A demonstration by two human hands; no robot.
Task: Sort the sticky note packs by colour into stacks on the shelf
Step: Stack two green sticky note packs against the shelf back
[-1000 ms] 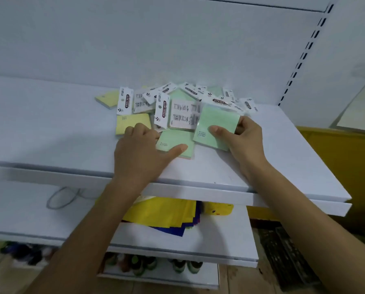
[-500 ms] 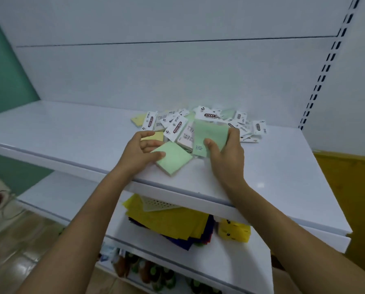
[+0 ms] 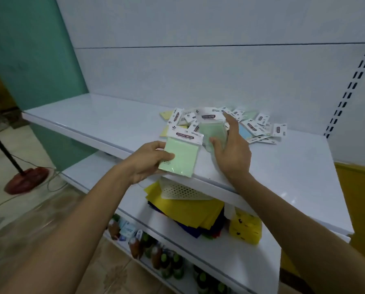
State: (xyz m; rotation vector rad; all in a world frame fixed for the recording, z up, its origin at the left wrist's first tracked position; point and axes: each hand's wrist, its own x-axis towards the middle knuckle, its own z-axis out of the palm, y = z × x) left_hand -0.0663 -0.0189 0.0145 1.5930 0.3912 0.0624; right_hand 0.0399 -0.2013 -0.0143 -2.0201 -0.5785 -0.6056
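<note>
A: The green packs?
B: One pale green pack [image 3: 180, 157] with a white "STICKY NOTE" header is tilted over the shelf [image 3: 105, 122] edge; a second green pack [image 3: 212, 132] stands nearly upright by the jumbled pile [image 3: 251, 126].

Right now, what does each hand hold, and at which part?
The left hand holds a green pack by its lower left edge. The right hand holds a second green pack by its lower part.

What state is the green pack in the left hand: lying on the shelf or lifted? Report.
Lifted. The left hand grips the green pack, tilted at the shelf front edge.
</note>
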